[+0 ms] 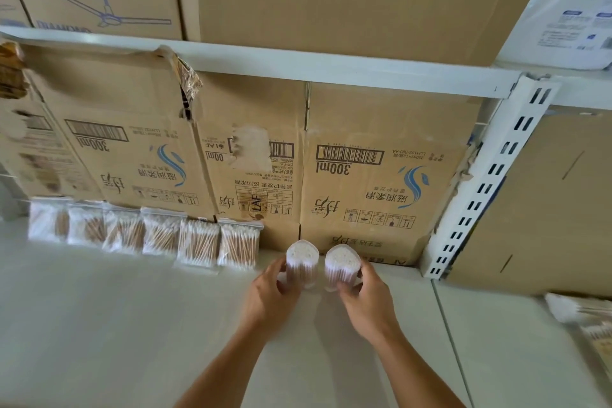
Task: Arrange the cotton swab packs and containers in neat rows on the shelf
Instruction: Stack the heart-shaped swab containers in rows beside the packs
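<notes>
Two swab tubs, the left container in the left hand, the right container in the right hand, each grip curled round its tub, sit far back on the shelf just right of six packs rowed against the cartons, and at least two loose packs at far right look unsorted.

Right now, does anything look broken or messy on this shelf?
Yes. The cardboard box behind the swab packs is torn at its top corner, with tape hanging loose, and its printing is upside down. At far right, a few loose packs lie tilted, outside the row. The two containers stand upright.
</notes>
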